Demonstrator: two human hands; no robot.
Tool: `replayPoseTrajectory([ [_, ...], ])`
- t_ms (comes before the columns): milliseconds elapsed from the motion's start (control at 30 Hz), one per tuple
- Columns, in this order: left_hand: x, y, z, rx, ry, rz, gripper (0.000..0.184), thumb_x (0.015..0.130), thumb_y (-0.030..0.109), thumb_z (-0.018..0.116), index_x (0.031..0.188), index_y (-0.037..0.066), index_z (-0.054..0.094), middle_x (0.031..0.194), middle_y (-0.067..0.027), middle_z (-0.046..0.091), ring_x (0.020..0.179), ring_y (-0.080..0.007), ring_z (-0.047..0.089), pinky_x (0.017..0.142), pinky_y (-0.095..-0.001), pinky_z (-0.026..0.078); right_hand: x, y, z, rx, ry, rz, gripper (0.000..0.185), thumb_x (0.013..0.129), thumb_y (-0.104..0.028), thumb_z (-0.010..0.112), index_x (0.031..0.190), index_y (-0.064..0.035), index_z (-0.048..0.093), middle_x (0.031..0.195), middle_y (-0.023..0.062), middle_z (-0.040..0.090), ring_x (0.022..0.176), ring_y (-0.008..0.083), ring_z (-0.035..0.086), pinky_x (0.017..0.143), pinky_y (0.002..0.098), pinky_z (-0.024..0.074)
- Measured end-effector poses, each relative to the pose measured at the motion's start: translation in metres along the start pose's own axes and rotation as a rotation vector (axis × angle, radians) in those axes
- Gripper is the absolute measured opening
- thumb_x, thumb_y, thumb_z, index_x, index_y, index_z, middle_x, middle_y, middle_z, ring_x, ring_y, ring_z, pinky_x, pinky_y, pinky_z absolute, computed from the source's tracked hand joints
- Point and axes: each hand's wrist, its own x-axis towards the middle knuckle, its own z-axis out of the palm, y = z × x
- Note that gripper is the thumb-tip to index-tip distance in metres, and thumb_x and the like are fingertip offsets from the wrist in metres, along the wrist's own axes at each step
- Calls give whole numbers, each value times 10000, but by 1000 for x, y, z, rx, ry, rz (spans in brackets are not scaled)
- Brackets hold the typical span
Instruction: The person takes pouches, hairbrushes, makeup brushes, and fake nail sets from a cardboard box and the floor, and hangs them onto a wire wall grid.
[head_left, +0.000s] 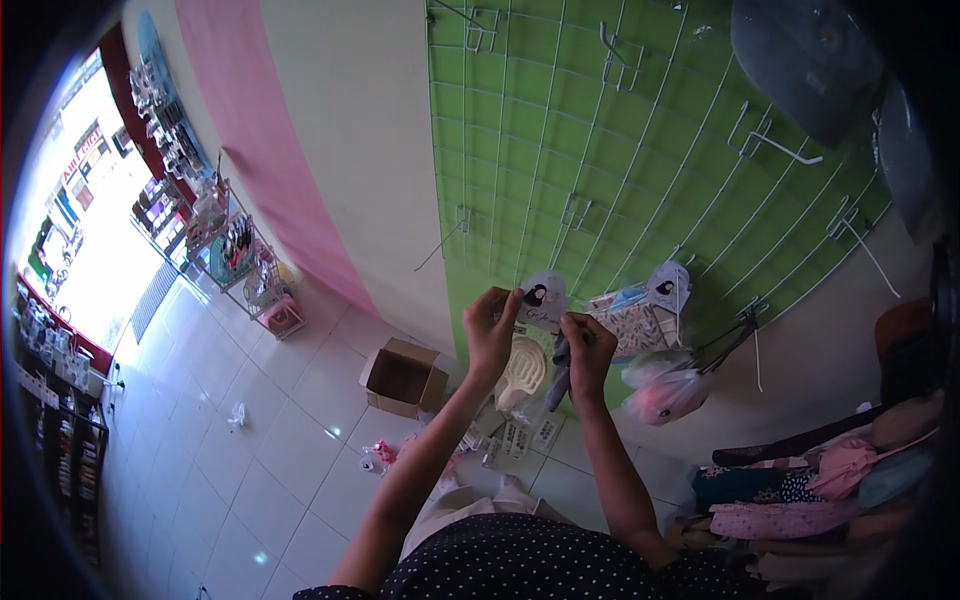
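Observation:
Both of my hands are raised in front of the wire grid on the green wall. My left hand pinches the left edge of a pale printed card with a dark round figure on it. Beside it, my right hand has its fingers closed at the card's lower right, around a dark grey item that hangs down. What that grey item is cannot be made out. A cream ribbed item shows between my forearms, below the card.
White hooks stick out from the wire grid. Packaged goods and a pink plastic bag hang at right. An open cardboard box stands on the tiled floor. Folded fabrics lie lower right; a stocked rack stands left.

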Motion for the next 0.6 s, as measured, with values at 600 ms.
replayPoseTrajectory([
  [600, 4, -7, 8, -11, 76, -31, 242, 774, 170, 570, 680, -52, 547, 554, -34, 524, 520, -55, 450, 481, -204, 366, 5, -6, 5, 14, 14, 45, 131, 743, -91, 574, 737, 39, 589, 552, -31, 489, 470, 9, 393, 417, 166, 320],
])
